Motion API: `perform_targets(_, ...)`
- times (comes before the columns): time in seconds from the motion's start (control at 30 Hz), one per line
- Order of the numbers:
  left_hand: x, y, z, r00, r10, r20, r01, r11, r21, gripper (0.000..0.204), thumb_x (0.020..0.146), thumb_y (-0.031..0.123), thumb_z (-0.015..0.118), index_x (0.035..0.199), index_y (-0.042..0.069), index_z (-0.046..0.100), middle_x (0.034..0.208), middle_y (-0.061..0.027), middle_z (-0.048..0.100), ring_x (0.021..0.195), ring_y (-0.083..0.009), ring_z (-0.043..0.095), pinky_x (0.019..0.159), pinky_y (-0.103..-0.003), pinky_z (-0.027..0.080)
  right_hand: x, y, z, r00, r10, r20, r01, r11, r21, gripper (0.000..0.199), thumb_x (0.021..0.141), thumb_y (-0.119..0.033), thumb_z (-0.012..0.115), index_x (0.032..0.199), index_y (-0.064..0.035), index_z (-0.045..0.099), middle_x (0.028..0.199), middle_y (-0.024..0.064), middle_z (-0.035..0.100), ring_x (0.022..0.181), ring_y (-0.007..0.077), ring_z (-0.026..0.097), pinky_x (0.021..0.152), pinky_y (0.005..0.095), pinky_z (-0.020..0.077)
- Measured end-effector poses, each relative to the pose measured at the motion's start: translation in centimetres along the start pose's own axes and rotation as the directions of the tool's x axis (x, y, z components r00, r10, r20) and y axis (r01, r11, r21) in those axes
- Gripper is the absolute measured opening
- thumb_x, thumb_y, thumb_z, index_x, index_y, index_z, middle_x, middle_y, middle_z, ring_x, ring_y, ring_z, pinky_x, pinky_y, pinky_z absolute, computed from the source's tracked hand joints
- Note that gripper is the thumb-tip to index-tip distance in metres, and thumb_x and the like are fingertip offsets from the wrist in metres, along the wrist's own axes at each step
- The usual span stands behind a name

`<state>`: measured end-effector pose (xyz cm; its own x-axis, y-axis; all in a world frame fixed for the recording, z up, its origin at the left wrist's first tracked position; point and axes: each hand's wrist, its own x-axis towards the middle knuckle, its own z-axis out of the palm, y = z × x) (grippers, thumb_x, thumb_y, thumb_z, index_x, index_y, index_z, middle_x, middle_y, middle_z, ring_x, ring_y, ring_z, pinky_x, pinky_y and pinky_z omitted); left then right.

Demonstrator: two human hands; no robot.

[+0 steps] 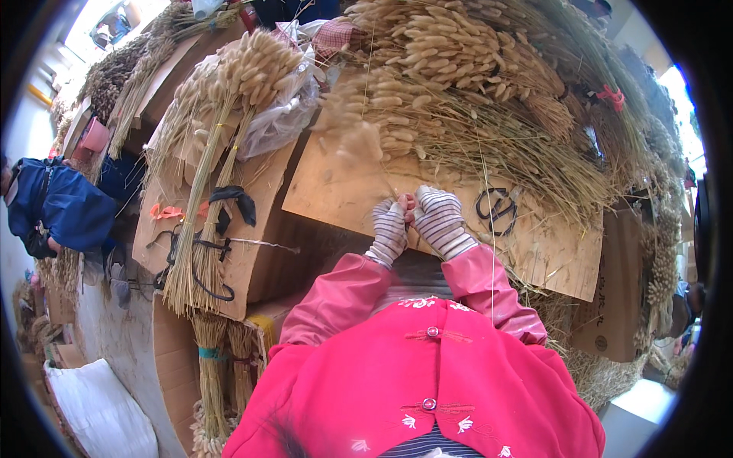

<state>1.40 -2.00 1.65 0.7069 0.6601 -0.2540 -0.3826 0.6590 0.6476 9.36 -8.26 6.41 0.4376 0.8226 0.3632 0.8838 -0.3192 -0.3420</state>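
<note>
Close together over the front edge of the wooden board (pixel 328 191), both my hands wear striped fingerless gloves. My left hand (pixel 388 227) is closed on the stems of a small bunch of dried fluffy grass (pixel 357 143), whose heads are smeared by motion. Pressed against its fingertips, my right hand (pixel 440 219) is closed in a pinch; what lies inside its fingers is hidden. Beyond them lies a large pile of dried bunny tail grass (pixel 450 46), heads mostly to the left and stems (pixel 527 145) to the right. A black looped tie (pixel 496 211) rests on the board beside my right hand.
Tied grass bundles (pixel 210 183) lie on a cardboard box (pixel 263 229) at left, with black ties and a clear plastic bag (pixel 282 114). A thin string (pixel 489 229) hangs near my right arm. Further left is a person in a blue jacket (pixel 65 202). A white sack (pixel 99 408) lies on the floor.
</note>
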Motion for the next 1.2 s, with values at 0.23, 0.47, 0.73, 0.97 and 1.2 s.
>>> perform_targets(0.23, 0.0, -0.4, 0.3, 0.996, 0.094, -0.001, -0.094, 0.992, 0.081, 0.025, 0.085, 0.026, 0.053, 0.075, 0.004, 0.056, 0.065, 0.0012, 0.053, 0.054, -0.0057, 0.043, 0.048, -0.020, 0.035, -0.3, -0.4, 0.6, 0.994, -0.008, 0.112, 0.021, 0.993, -0.115, 0.014, 0.065, -0.017, 0.058, 0.069, -0.0062, 0.051, 0.063, 0.0115, 0.055, 0.060, 0.0276, 0.056, 0.055, 0.0381, 0.0435)
perform_targets(0.47, 1.1, -0.8, -0.3, 0.998, 0.013, -0.056, -0.001, 0.977, 0.213, 0.032, 0.089, 0.030, 0.042, 0.068, 0.006, 0.051, 0.064, -0.0001, 0.053, 0.056, -0.0080, 0.047, 0.050, -0.024, 0.040, -0.8, -0.5, 1.2, 0.985, -0.127, 0.113, 0.152, 0.958, -0.245, 0.008, 0.070, -0.015, 0.051, 0.070, -0.0075, 0.050, 0.062, 0.0076, 0.053, 0.062, 0.0221, 0.055, 0.059, 0.0336, 0.0427)
perform_targets(0.73, 1.1, 0.2, -1.5, 0.997, -0.066, -0.041, 0.070, 0.994, 0.084, 0.031, 0.086, 0.033, 0.047, 0.089, 0.001, 0.049, 0.080, -0.0148, 0.061, 0.049, -0.0095, 0.045, 0.045, -0.023, 0.039, -0.4, 1.5, -5.3, 0.954, -0.152, -0.257, 0.160, 0.987, 0.011, 0.019, 0.075, -0.012, 0.053, 0.092, -0.0029, 0.055, 0.074, 0.0097, 0.057, 0.068, 0.0222, 0.056, 0.064, 0.0321, 0.0460)
perform_targets(0.97, 1.6, 1.0, -1.3, 0.995, 0.020, -0.102, -0.001, 0.982, 0.189, 0.037, 0.087, 0.034, 0.044, 0.089, -0.003, 0.051, 0.085, -0.0171, 0.062, 0.061, -0.0137, 0.053, 0.058, -0.023, 0.043, -3.4, 15.5, -11.9, 0.514, 0.838, -0.182, 0.018, 0.201, 0.979, 0.036, 0.085, -0.022, 0.052, 0.107, 0.0046, 0.044, 0.089, 0.0156, 0.058, 0.072, 0.0204, 0.059, 0.066, 0.0287, 0.0508)
perform_targets(1.2, 0.5, 1.8, 0.1, 0.998, 0.021, -0.056, -0.008, 0.975, 0.222, 0.041, 0.088, 0.033, 0.042, 0.093, -0.007, 0.052, 0.088, -0.0185, 0.062, 0.070, -0.0181, 0.058, 0.065, -0.025, 0.045, -5.9, 7.7, -8.8, 0.832, 0.546, 0.100, -0.522, 0.706, 0.479, 0.027, 0.083, -0.026, 0.051, 0.082, -0.0001, 0.059, 0.074, 0.0130, 0.061, 0.067, 0.0246, 0.059, 0.061, 0.0329, 0.0484)
